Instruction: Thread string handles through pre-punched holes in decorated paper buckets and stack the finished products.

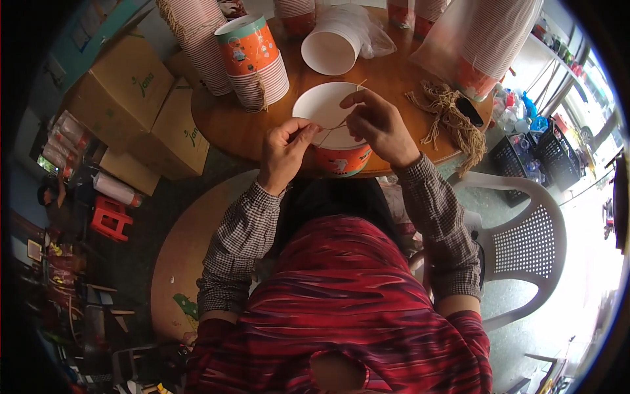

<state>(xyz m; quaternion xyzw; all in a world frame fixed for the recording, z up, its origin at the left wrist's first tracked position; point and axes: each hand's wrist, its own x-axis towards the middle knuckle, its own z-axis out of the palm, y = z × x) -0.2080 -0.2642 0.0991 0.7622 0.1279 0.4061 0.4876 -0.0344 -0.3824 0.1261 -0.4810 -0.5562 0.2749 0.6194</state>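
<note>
An orange paper bucket with a white inside stands at the near edge of a round wooden table. Both my hands are over it. My left hand pinches one end of a thin tan string at the bucket's left rim. My right hand pinches the same string over the bucket's right rim. The string runs between the two hands across the bucket's mouth.
A stack of orange buckets stands at the left of the table, an empty white-lined bucket lies behind. A bundle of tan strings lies at the right. Cardboard boxes sit left; a white plastic chair right.
</note>
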